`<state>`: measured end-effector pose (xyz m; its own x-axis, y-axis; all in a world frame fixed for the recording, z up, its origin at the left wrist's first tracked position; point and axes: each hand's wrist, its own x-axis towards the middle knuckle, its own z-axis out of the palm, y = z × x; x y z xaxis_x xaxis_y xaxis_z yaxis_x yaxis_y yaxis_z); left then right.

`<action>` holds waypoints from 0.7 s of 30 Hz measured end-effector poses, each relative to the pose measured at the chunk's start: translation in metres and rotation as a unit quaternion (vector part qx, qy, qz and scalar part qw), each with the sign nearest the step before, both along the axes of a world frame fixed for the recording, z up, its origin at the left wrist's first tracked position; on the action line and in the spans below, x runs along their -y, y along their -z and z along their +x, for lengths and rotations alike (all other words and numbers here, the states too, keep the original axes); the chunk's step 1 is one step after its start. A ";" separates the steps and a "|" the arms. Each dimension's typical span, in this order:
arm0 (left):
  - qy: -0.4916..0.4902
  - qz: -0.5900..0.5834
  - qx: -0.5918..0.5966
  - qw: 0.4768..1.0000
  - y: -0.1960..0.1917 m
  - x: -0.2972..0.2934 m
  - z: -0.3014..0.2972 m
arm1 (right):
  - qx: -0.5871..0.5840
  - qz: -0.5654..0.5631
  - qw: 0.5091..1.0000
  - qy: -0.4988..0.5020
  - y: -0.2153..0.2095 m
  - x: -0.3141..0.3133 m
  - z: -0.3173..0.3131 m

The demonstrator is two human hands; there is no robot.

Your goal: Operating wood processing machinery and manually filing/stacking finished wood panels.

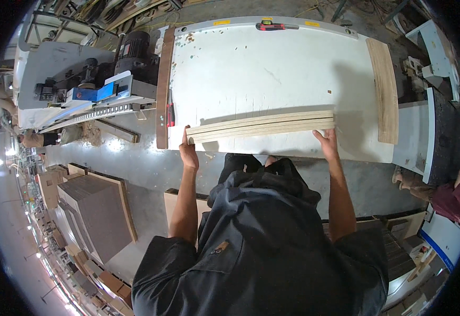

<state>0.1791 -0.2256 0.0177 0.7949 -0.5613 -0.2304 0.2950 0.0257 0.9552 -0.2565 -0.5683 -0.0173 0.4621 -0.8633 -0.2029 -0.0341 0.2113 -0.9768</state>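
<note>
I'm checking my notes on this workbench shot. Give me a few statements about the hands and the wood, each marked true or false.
1. The left hand grips one end of the bundle of wooden strips. True.
2. The right hand rests on the red tool. False: it holds the bundle's other end.
3. The strips lie on the white table. True.
4. A loose plank lies at the table's left edge. False: it lies at the right edge.

light: bright overhead | glare: white tabletop (272, 73) | edges: fisheye bend, dark vignette | focus: sharp ctr
</note>
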 end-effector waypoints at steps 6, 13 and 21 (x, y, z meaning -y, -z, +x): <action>-0.013 0.020 0.032 0.999 -0.003 0.001 -0.002 | -0.029 -0.011 0.999 -0.027 -0.015 0.005 -0.001; -0.044 0.005 0.031 0.999 0.009 0.004 -0.005 | -0.001 -0.009 1.000 -0.015 -0.013 0.002 0.005; -0.028 0.012 0.025 0.999 0.016 -0.001 0.001 | -0.067 -0.036 0.997 -0.008 0.023 0.010 -0.012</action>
<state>0.1799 -0.2241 0.0021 0.8361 -0.5099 -0.2022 0.2449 0.0171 0.9694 -0.2685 -0.5786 -0.0400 0.4485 -0.8705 -0.2026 -0.1687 0.1402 -0.9757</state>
